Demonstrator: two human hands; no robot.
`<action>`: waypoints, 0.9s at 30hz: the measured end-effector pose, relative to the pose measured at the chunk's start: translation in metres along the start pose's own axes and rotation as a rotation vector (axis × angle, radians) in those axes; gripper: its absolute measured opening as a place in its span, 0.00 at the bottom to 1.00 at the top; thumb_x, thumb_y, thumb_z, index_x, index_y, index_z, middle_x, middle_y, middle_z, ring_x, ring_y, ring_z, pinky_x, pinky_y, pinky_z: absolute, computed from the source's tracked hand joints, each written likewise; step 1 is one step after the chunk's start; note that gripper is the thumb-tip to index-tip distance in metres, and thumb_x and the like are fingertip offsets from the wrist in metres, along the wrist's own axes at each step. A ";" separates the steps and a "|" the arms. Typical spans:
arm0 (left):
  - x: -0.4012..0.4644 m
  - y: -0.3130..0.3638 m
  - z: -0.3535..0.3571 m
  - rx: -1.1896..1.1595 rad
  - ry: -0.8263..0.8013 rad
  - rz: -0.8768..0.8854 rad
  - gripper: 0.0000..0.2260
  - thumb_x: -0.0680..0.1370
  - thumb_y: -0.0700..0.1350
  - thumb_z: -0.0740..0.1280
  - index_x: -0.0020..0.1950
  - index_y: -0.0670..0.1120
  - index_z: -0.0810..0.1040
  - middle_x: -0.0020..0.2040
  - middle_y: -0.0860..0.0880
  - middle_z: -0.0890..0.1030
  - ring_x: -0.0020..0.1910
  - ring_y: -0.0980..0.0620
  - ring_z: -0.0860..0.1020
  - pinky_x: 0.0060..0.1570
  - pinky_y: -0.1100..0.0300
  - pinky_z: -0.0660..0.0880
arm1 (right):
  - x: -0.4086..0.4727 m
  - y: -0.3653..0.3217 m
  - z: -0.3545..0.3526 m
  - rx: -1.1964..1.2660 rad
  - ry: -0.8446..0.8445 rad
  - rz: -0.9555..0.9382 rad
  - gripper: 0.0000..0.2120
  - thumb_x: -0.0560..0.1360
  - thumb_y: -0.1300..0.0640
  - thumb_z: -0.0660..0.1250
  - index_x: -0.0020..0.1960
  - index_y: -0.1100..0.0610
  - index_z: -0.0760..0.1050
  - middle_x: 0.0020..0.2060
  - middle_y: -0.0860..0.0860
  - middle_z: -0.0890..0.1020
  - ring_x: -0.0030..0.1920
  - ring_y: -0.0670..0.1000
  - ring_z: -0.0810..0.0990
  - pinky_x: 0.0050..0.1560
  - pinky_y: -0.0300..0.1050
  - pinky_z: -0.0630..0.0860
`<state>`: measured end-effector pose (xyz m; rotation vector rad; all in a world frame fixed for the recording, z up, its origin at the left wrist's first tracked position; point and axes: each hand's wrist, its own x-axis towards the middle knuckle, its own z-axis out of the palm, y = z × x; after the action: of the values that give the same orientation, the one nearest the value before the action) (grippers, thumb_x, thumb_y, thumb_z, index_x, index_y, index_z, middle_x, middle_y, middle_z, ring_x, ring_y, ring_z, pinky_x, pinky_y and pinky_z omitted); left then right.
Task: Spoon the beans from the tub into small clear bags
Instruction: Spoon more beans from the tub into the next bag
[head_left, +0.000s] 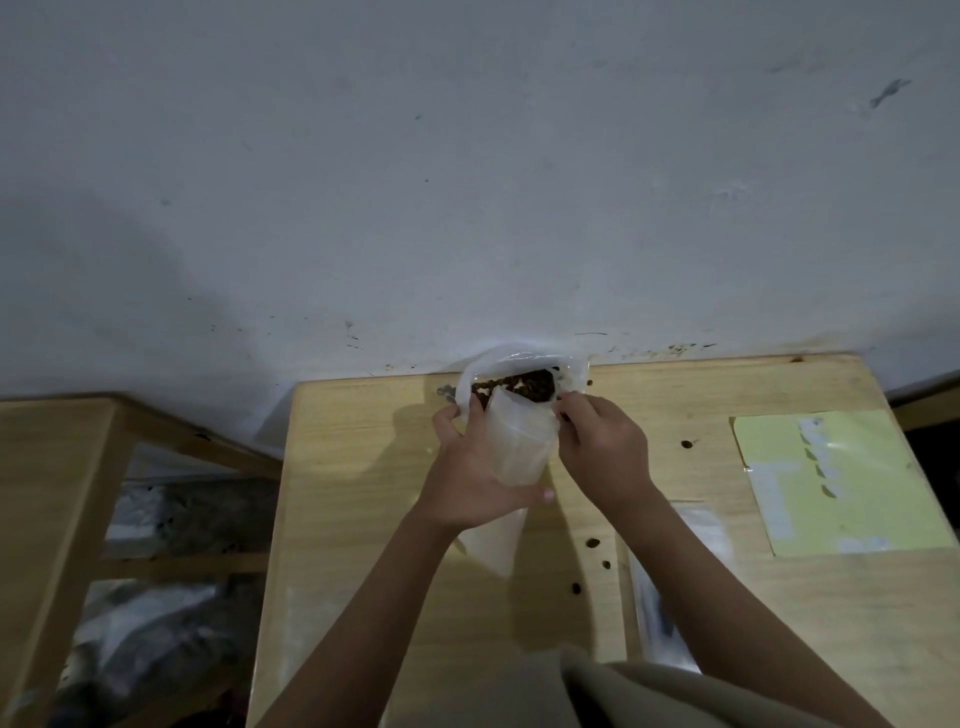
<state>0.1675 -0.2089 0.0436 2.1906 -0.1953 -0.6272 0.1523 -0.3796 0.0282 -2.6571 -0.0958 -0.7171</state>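
A white tub (475, 376) holding dark brown beans (519, 387) stands at the far edge of the wooden table (363, 467), against the wall. My left hand (470, 467) grips a small clear bag (519, 441) from below and holds it tilted toward the tub. My right hand (602, 447) pinches the bag's upper right rim beside the tub. No spoon shows in either hand. More clear plastic (493, 540) hangs below my left hand.
A few loose beans (592, 543) lie on the table near my right forearm. A yellow sheet in a plastic sleeve (841, 478) lies at the right. A flat clear bag (670, 587) lies near the front edge. A second wooden table (57, 467) stands at the left.
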 end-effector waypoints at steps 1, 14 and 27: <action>0.000 -0.001 0.000 0.010 -0.004 -0.004 0.56 0.58 0.60 0.80 0.75 0.54 0.47 0.68 0.54 0.48 0.59 0.58 0.60 0.55 0.63 0.68 | 0.004 0.002 -0.002 0.023 0.001 0.031 0.04 0.69 0.69 0.67 0.38 0.62 0.75 0.25 0.53 0.75 0.24 0.53 0.72 0.18 0.40 0.66; -0.001 -0.008 0.003 0.027 -0.045 -0.016 0.60 0.57 0.65 0.78 0.77 0.56 0.43 0.69 0.58 0.44 0.68 0.45 0.64 0.62 0.54 0.71 | 0.029 0.037 0.014 0.454 0.093 0.924 0.05 0.75 0.59 0.63 0.43 0.59 0.76 0.29 0.50 0.82 0.38 0.50 0.84 0.46 0.37 0.76; -0.008 -0.007 0.008 -0.008 -0.064 -0.009 0.59 0.58 0.62 0.79 0.77 0.56 0.43 0.70 0.57 0.45 0.67 0.50 0.62 0.58 0.60 0.67 | 0.008 -0.008 0.023 0.729 0.034 1.270 0.06 0.73 0.58 0.70 0.40 0.59 0.82 0.34 0.54 0.84 0.22 0.48 0.75 0.26 0.43 0.75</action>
<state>0.1565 -0.2072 0.0376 2.1665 -0.2166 -0.7029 0.1684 -0.3638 0.0162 -1.5154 1.0206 -0.1888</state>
